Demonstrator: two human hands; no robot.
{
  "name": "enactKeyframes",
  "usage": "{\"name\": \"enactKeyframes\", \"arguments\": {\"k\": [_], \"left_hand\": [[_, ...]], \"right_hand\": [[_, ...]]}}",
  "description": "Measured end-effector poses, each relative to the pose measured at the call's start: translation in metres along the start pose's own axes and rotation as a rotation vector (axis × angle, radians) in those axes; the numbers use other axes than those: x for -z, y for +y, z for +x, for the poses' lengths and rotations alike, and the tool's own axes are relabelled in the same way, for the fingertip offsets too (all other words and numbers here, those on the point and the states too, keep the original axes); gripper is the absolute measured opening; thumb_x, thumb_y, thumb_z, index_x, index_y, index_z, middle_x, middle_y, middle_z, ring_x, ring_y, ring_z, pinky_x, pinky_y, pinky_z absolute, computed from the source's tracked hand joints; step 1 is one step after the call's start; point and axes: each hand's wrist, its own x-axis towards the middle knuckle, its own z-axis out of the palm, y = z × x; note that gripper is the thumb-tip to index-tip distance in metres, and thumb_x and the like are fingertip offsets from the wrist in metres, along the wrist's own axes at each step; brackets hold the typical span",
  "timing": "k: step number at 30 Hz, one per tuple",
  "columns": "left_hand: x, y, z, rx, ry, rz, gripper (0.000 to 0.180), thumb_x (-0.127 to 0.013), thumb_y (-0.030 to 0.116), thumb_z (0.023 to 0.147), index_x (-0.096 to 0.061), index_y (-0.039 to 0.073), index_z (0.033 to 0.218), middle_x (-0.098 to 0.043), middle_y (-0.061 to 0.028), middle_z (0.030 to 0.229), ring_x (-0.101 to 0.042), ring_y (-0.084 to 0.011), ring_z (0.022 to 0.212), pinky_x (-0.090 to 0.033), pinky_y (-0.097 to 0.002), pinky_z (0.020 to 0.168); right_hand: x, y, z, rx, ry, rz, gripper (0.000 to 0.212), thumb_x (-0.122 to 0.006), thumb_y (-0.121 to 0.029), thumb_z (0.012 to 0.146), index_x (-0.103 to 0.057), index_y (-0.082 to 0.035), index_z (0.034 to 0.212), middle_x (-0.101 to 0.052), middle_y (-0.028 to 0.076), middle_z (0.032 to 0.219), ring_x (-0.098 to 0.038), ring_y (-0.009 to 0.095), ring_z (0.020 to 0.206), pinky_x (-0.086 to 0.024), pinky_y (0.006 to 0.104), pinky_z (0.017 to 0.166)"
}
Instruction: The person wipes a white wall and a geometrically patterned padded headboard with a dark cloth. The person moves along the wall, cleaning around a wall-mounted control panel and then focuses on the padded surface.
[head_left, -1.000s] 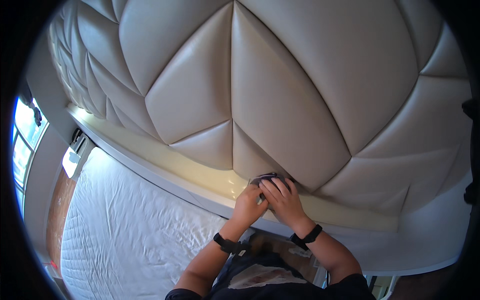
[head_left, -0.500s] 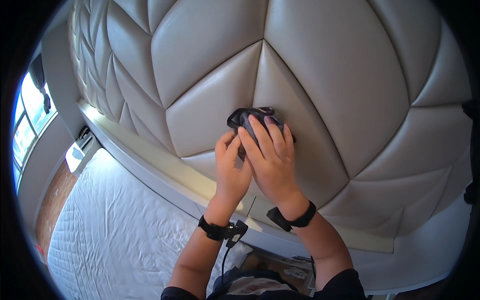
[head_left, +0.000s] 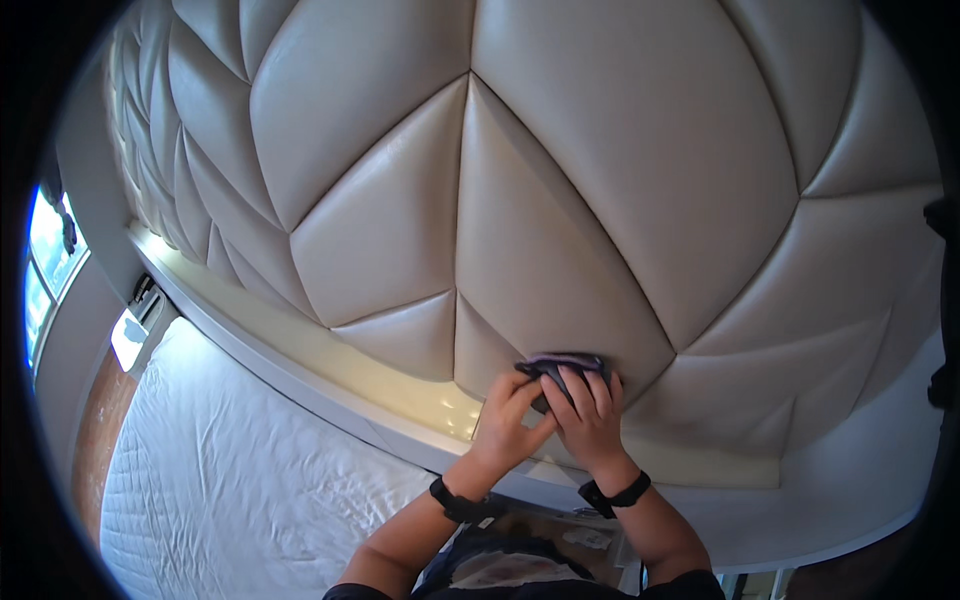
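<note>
A small dark grey cloth (head_left: 558,364) is pressed flat against the cream padded headboard (head_left: 560,170), low down where several quilted panels meet. My left hand (head_left: 510,420) and my right hand (head_left: 588,415) lie side by side on the cloth, fingers pointing up and overlapping, pinning it to the leather. Most of the cloth is hidden under my fingers. Each wrist wears a black band.
A pale ledge (head_left: 330,370) runs along the foot of the headboard. A bed with a white quilted cover (head_left: 240,500) lies at the lower left. A bright window (head_left: 45,260) is at the far left edge.
Both hands have slid the cloth down the headboard from the panel seam higher up to the lower junction near the ledge.
</note>
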Motion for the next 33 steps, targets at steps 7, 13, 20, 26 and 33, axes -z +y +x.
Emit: {"name": "enactKeyframes", "arguments": {"k": [7, 13, 20, 26, 33], "left_hand": [[0.012, 0.011, 0.022, -0.011, 0.116, 0.051, 0.052, -0.081, 0.003, 0.076, -0.066, -0.002, 0.125, -0.059, -0.0222, 0.125, -0.063, -0.0393, 0.106, -0.055, -0.0426, 0.090], [0.062, 0.023, 0.096, -0.121, 0.280, 0.181, 0.052, -0.073, -0.002, 0.082, -0.064, -0.002, 0.133, -0.055, -0.0248, 0.133, -0.056, -0.0419, 0.120, -0.048, -0.0452, 0.102], [0.074, 0.019, 0.150, -0.224, 0.384, 0.110, 0.048, -0.063, 0.001, 0.090, -0.059, -0.005, 0.138, -0.052, -0.0259, 0.139, -0.053, -0.0421, 0.126, -0.043, -0.0476, 0.109], [0.056, 0.021, 0.131, -0.239, 0.325, 0.226, 0.050, -0.072, 0.006, 0.083, -0.063, -0.002, 0.131, -0.053, -0.0218, 0.138, -0.049, -0.0418, 0.129, -0.040, -0.0497, 0.111], [-0.001, 0.020, 0.080, -0.296, 0.201, 0.218, 0.052, -0.081, 0.015, 0.071, -0.071, 0.006, 0.122, -0.054, -0.0151, 0.132, -0.050, -0.0390, 0.124, -0.044, -0.0496, 0.105]], "right_hand": [[0.015, -0.002, 0.053, 0.026, 0.064, 0.097, 0.049, -0.069, -0.019, 0.092, -0.062, -0.023, 0.140, -0.053, 0.004, 0.149, -0.042, 0.029, 0.140, -0.037, 0.0541, 0.113], [0.034, -0.015, 0.164, 0.065, 0.222, 0.162, 0.047, -0.064, -0.019, 0.093, -0.062, -0.019, 0.140, -0.053, 0.011, 0.152, -0.044, 0.034, 0.143, -0.034, 0.0566, 0.115], [0.041, -0.014, 0.226, 0.050, 0.364, 0.214, 0.054, -0.071, -0.016, 0.085, -0.062, -0.016, 0.138, -0.049, 0.023, 0.154, -0.054, 0.037, 0.133, -0.035, 0.0524, 0.111], [0.037, -0.002, 0.189, -0.001, 0.341, 0.202, 0.056, -0.072, -0.020, 0.083, -0.063, -0.018, 0.138, -0.050, 0.023, 0.153, -0.055, 0.035, 0.129, -0.032, 0.0477, 0.107], [0.041, 0.023, 0.098, -0.120, 0.253, 0.133, 0.054, -0.070, -0.027, 0.087, -0.059, -0.025, 0.140, -0.053, 0.019, 0.151, -0.058, 0.031, 0.123, -0.033, 0.0438, 0.102]]}}
